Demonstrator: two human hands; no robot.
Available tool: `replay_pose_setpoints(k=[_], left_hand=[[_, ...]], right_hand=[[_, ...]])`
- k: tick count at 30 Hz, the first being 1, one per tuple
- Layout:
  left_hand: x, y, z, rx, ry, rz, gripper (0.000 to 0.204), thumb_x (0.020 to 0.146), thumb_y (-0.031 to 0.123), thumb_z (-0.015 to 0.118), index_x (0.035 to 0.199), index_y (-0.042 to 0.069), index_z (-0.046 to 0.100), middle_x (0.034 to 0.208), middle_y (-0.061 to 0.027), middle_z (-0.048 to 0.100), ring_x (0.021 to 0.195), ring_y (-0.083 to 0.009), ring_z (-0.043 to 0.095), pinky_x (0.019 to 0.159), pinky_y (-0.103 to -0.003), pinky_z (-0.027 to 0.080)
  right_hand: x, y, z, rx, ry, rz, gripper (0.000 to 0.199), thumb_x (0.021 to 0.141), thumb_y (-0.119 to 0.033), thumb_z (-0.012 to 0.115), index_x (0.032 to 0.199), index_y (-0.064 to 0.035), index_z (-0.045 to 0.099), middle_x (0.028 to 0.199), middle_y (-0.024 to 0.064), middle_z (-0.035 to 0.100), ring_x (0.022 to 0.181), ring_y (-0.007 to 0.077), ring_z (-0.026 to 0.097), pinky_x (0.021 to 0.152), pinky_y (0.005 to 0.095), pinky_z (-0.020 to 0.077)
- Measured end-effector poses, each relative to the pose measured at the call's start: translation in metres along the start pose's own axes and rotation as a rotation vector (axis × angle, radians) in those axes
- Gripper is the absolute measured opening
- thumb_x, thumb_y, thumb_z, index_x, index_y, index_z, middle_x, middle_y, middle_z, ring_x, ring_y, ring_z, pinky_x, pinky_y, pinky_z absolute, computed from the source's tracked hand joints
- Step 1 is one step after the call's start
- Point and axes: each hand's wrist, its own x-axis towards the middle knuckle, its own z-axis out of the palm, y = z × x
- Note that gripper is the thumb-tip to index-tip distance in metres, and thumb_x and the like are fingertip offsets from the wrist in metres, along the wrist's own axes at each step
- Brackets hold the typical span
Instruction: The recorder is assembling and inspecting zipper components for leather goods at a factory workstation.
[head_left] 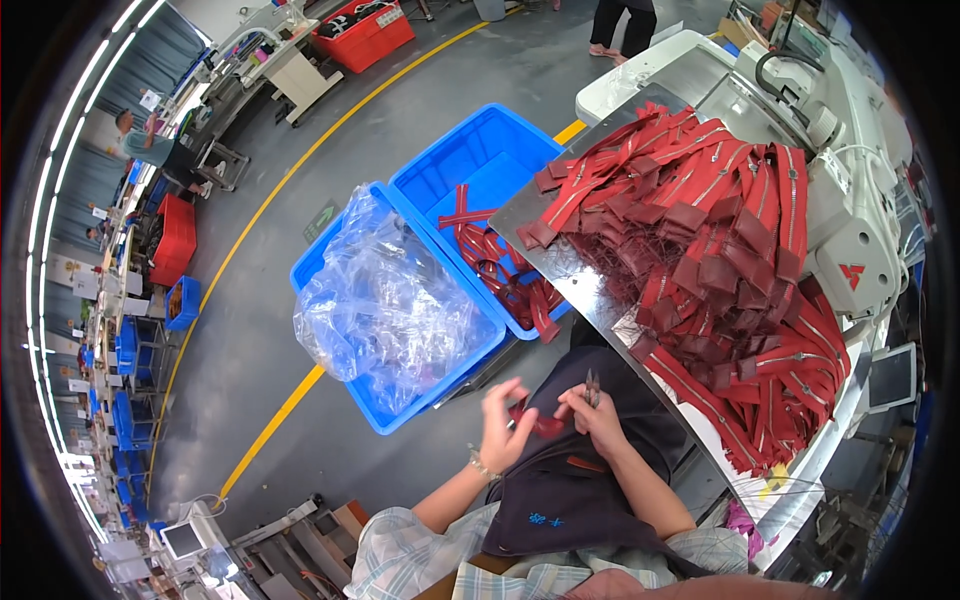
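Over my lap, my left hand (503, 430) is curled with its thumb against a short red zipper (546, 425), which is blurred by motion. That zipper spans the gap between my two hands. My right hand (602, 425) is closed around small metal thread snips (592, 385), their tips pointing up, and its fingers are close to the zipper's other end. To the right, a large heap of red zippers (720, 220) with metal teeth, dark red end tabs and loose threads covers the machine table (575, 275).
Ahead stands a blue bin (480, 140) with several red zippers (490, 250) inside. Beside it, another blue bin (385, 420) holds clear plastic bags (390, 300). A white sewing machine (850, 240) rises at right. Farther off are red crates (365, 35), workbenches and other people.
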Motion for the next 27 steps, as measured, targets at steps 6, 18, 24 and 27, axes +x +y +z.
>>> replay_pose_setpoints(k=[6,18,24,27], left_hand=[[-0.002,-0.028,0.042,-1.016,-0.209,-0.989,0.030,0.094,0.021,0.040,0.107,-0.004,0.052,0.094,-0.0102,0.062,0.090,-0.0168,0.060,0.083,-0.029,0.045],[-0.024,-0.037,0.042,-0.674,-0.001,-0.646,0.024,0.096,0.020,0.036,0.094,0.002,0.051,0.074,-0.0073,0.059,0.054,-0.0099,0.054,0.050,-0.020,0.043],[-0.024,-0.027,0.030,-0.493,-0.262,-0.715,0.028,0.095,0.021,0.038,0.083,0.002,0.055,0.056,-0.0025,0.052,0.046,-0.0062,0.046,0.045,-0.020,0.036],[-0.022,-0.024,0.030,-0.204,-0.313,-0.572,0.030,0.094,0.020,0.041,0.076,0.001,0.056,0.054,-0.0033,0.053,0.048,-0.0080,0.049,0.047,-0.023,0.038]], right_hand=[[-0.013,0.017,0.010,-0.101,0.001,0.061,0.012,0.082,-0.016,0.063,0.085,-0.0052,0.061,0.060,-0.0044,0.049,0.042,0.0018,0.035,0.038,0.0185,0.0234],[0.019,0.007,-0.024,-0.202,0.001,0.227,0.040,0.094,-0.044,0.032,0.092,-0.0076,0.049,0.054,-0.0032,0.042,0.038,0.0019,0.024,0.035,0.0183,0.0159],[0.052,0.003,-0.028,-0.238,-0.249,0.395,0.035,0.092,-0.041,0.040,0.086,-0.0090,0.053,0.053,-0.0073,0.035,0.039,0.0002,0.022,0.035,0.0186,0.0145],[0.057,-0.003,-0.030,-0.265,-0.280,0.435,0.035,0.091,-0.041,0.044,0.083,-0.0081,0.054,0.053,-0.0071,0.035,0.037,-0.0001,0.021,0.034,0.0182,0.0129]])
